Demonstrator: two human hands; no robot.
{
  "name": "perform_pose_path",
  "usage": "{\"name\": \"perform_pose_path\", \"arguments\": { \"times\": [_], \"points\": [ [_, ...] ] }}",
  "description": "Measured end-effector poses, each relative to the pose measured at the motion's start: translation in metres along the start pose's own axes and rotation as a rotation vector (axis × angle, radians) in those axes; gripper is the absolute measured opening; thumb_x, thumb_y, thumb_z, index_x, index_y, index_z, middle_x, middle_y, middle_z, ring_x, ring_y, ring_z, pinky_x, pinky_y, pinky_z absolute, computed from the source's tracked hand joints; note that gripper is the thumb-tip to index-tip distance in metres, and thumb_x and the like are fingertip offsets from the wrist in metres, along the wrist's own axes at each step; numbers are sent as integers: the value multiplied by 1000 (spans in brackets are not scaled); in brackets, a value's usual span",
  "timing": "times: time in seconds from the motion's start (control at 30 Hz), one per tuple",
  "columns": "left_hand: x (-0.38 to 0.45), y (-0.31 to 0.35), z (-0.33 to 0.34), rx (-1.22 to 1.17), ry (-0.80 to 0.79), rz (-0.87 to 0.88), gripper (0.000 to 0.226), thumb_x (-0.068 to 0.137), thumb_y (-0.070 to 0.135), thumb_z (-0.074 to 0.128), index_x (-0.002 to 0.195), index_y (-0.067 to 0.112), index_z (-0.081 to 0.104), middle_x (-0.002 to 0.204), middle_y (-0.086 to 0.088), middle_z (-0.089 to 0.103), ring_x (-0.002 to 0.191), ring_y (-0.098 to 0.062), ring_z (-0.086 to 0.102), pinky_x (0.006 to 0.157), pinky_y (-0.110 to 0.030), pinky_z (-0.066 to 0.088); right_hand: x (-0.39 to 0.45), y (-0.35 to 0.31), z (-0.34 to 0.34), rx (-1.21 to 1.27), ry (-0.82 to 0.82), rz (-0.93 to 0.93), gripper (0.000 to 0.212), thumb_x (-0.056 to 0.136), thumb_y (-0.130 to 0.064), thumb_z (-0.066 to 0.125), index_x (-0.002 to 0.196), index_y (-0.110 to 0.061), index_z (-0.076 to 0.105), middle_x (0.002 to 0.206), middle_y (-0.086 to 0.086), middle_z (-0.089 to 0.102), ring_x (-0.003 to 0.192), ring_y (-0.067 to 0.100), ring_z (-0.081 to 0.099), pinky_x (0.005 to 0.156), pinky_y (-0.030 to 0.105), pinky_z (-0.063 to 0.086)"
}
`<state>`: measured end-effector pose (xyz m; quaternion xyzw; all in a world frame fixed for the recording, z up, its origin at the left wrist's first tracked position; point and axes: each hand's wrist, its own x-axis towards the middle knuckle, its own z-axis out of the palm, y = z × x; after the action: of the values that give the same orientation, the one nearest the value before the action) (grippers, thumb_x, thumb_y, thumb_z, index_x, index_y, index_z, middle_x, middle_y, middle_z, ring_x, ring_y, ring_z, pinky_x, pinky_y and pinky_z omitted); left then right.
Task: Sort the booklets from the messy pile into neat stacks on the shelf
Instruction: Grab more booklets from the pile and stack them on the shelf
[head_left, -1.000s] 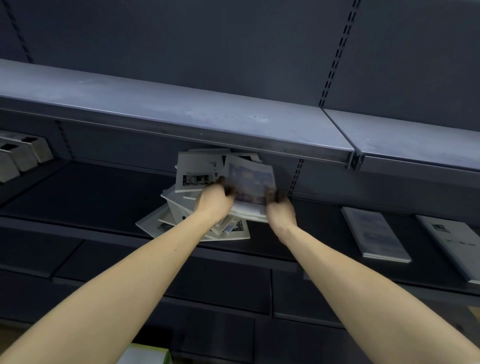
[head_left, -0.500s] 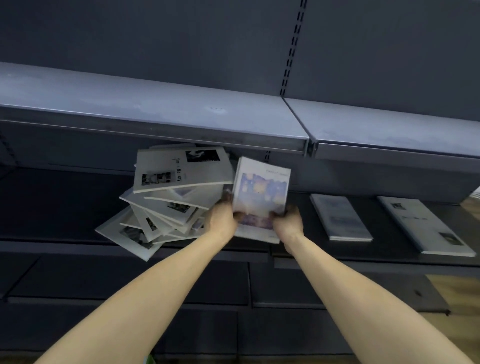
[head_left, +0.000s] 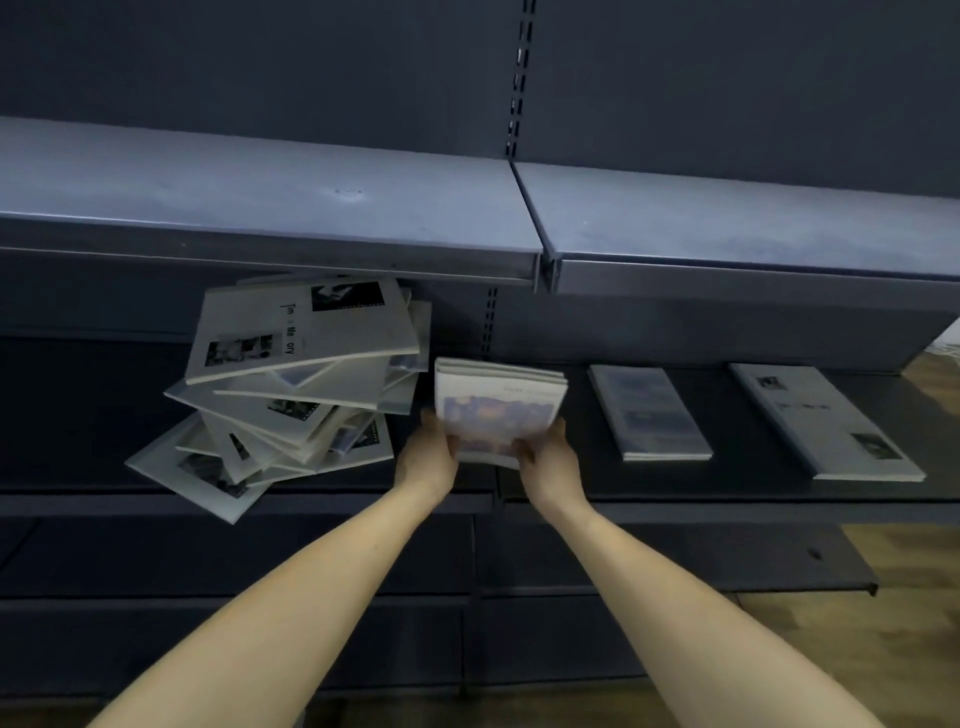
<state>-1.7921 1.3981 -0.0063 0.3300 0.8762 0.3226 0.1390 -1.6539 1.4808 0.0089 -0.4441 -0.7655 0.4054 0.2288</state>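
A messy pile of grey-white booklets (head_left: 291, 395) leans fanned out on the dark middle shelf (head_left: 83, 415), left of centre. Just right of it, both hands hold a small bundle of booklets with a blue-purple cover (head_left: 498, 405) above the shelf. My left hand (head_left: 428, 457) grips its near left corner and my right hand (head_left: 545, 462) grips its near right corner. Further right on the same shelf lie a neat blue-covered stack (head_left: 649, 410) and a grey-white booklet stack (head_left: 826, 421), both flat.
A grey metal upper shelf (head_left: 260, 208) overhangs the pile closely. Slotted uprights run down the back wall (head_left: 519, 78). Lower dark shelves (head_left: 675, 556) sit below the arms, with wooden floor (head_left: 909, 623) at the right.
The blue-covered bundle has come off the pile, moved right and tipped from upright to nearly flat, still held in both hands. The view has shifted right.
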Motion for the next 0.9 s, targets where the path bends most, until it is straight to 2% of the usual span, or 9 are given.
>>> {"name": "perform_pose_path", "arguments": {
  "times": [0.13, 0.23, 0.3, 0.37, 0.43, 0.57, 0.73, 0.83, 0.9],
  "points": [
    [2, 1, 5, 3, -18, -25, 30, 105, 28, 35, 126, 8, 43, 113, -13, 62, 97, -29, 61, 70, -35, 45, 9, 6, 1, -39, -124, 50, 39, 106, -23, 42, 139, -6, 29, 116, 12, 61, 87, 24, 59, 65, 31, 41],
    [1, 1, 5, 35, 7, -18, 31, 104, 30, 36, 127, 9, 43, 115, -12, 61, 100, -31, 61, 71, -35, 44, 16, 12, -5, -29, -137, 59, 35, 106, -28, 43, 132, -5, 35, 103, 6, 56, 84, 25, 59, 63, 32, 40],
    [0, 4, 5, 46, 7, -28, 28, 104, 33, 38, 121, 11, 44, 110, -12, 62, 97, -34, 61, 68, -35, 42, 19, 16, -10, -7, -114, 61, 32, 105, -31, 46, 122, -5, 41, 95, 2, 54, 90, 31, 60, 66, 32, 39],
    [0, 8, 8, 46, 8, -54, 28, 104, 33, 37, 117, 11, 47, 108, -13, 64, 94, -34, 61, 68, -35, 41, 20, 20, -13, 39, -102, 85, 33, 104, -34, 47, 119, -4, 45, 90, 0, 53, 88, 28, 59, 67, 30, 39],
    [2, 15, 14, 63, 6, -106, 31, 104, 30, 35, 118, 7, 51, 110, -18, 64, 96, -35, 61, 69, -34, 40, 21, 24, -15, 66, -103, 120, 35, 105, -33, 47, 122, -2, 47, 96, 4, 56, 87, 26, 58, 67, 29, 38],
    [-1, 24, 26, 99, -2, -178, 32, 105, 24, 36, 124, 3, 52, 117, -18, 62, 103, -35, 61, 70, -33, 40, 26, 33, -18, 31, -107, 161, 38, 105, -28, 47, 131, 0, 47, 120, 18, 60, 105, 34, 61, 71, 28, 39],
    [-2, 34, 33, 125, -29, -124, 29, 104, 16, 34, 118, 5, 56, 116, -16, 62, 103, -32, 61, 71, -33, 41, 27, 42, -30, 61, -68, 138, 40, 102, -24, 53, 138, -7, 48, 127, 14, 62, 111, 32, 62, 78, 28, 45],
    [3, 37, 36, 134, -49, -74, 31, 101, 8, 32, 119, 6, 57, 117, -15, 62, 104, -31, 60, 72, -32, 42, 27, 39, -36, 54, -22, 145, 33, 101, -19, 54, 133, -7, 55, 125, 11, 64, 112, 29, 62, 75, 20, 39],
    [8, 39, 37, 135, -60, -29, 33, 101, 8, 30, 119, 7, 58, 118, -15, 62, 104, -31, 60, 74, -33, 44, 26, 36, -40, 16, -2, 148, 30, 101, -17, 54, 129, -6, 57, 122, 11, 65, 111, 29, 63, 75, 20, 39]
  ]
}}
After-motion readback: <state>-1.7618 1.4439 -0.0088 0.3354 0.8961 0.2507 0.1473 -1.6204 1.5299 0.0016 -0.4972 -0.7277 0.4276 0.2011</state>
